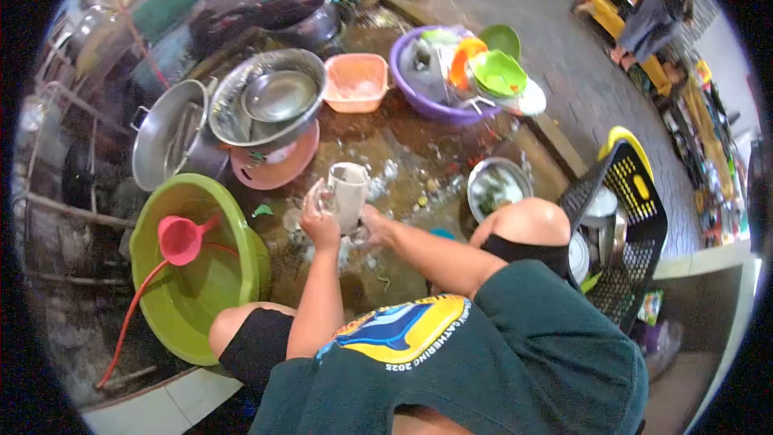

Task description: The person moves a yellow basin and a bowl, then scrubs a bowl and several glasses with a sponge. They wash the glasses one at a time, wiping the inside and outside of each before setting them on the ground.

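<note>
Between my two hands, in the middle of the head view, a pale pitcher-like container [349, 196] is held upright with its open top facing up. My left hand [320, 216] is closed against its left side. Low on its right side, near the base, my right hand [375, 225] grips it, its fingers partly hidden behind the container. White suds lie on the wet ground around it. To the right sits a small metal bowl [498, 187] with sudsy contents.
A green tub [259, 262] with a pink dipper [180, 240] stands at left. Beyond are metal basins [221, 123], an orange basin [356, 82] and a purple tub [403, 89] of dishes. A black crate [644, 234] holds dishes at right. A person [656, 12] stands at upper right.
</note>
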`<state>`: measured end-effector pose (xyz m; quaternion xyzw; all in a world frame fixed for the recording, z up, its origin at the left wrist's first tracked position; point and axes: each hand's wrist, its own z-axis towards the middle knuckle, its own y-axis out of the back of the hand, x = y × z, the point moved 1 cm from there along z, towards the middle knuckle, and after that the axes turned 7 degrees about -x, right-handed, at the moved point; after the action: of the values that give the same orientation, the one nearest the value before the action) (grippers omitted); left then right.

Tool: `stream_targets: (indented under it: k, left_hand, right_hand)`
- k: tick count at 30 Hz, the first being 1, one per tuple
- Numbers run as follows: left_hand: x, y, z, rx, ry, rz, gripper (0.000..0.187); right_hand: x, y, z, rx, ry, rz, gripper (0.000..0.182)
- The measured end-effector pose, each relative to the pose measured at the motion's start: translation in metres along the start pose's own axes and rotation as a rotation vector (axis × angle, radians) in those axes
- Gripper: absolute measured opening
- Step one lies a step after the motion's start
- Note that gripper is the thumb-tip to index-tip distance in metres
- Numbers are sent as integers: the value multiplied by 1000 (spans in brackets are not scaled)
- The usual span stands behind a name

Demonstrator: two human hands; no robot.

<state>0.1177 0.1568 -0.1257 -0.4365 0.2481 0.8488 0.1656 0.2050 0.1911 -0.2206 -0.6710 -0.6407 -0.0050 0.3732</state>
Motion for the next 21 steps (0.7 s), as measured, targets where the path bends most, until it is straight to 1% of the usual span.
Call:
stream_targets:
  k: [1,2,4,5,6,7,8,9,10,11,12,13,14,15,16,17,18,19,20,21]
  left_hand:
    - [2,-2,-2,36,68,-40,31]
    - [8,-5,-7,54,77,-40,31]
    - [29,-11,-15,61,311,-68,35]
    - [42,-13,-19,66,320,-64,35]
    - [57,-12,-23,125,347,120,28]
    - [68,-11,-26,181,375,305,22]
    - [68,-10,-27,220,381,497,27]
    - [75,-12,-32,209,396,508,27]
    - [88,-15,-42,256,453,474,31]
    - [102,-17,-53,295,512,443,36]
    - [109,-19,-62,196,375,521,38]
    - [110,-19,-65,197,416,575,39]
    - [112,-15,-68,197,466,624,39]
    - [136,-17,-81,159,504,653,39]
    - [179,-24,-103,108,721,495,36]
    - [191,-23,-113,69,831,414,35]
    - [202,-21,-121,22,937,336,35]
    - [200,-20,-121,-134,1045,136,30]
    - [197,-18,-122,-286,1137,-72,27]
    - [205,-15,-128,-299,1147,-62,27]
  right_hand:
    - [-1,26,24,-20,-9,19,25]
    - [-4,64,64,194,307,-588,20]
    - [18,86,66,67,407,-1084,21]
    - [43,86,49,-267,194,-949,22]
    - [76,94,53,-402,516,-1707,21]
    - [98,106,39,-872,781,-1530,16]
    - [127,103,19,-1197,764,-1453,15]
    - [150,103,1,-1368,699,-1487,16]
    - [158,142,21,-1391,957,-1420,24]
    - [169,166,33,-1455,922,-1450,24]
    - [173,175,28,-1308,915,-1557,24]
    - [174,177,20,-1147,911,-1661,25]
    - [173,174,14,-1066,827,-1785,30]
    - [171,174,15,-981,740,-1907,42]
    - [167,176,25,-964,687,-1994,41]
    - [162,182,36,-956,636,-2074,39]
    - [161,199,54,-879,612,-2130,38]
    - [162,182,52,-815,590,-2181,37]
    - [160,169,42,-761,516,-2139,26]
    - [160,170,48,-740,512,-2149,26]
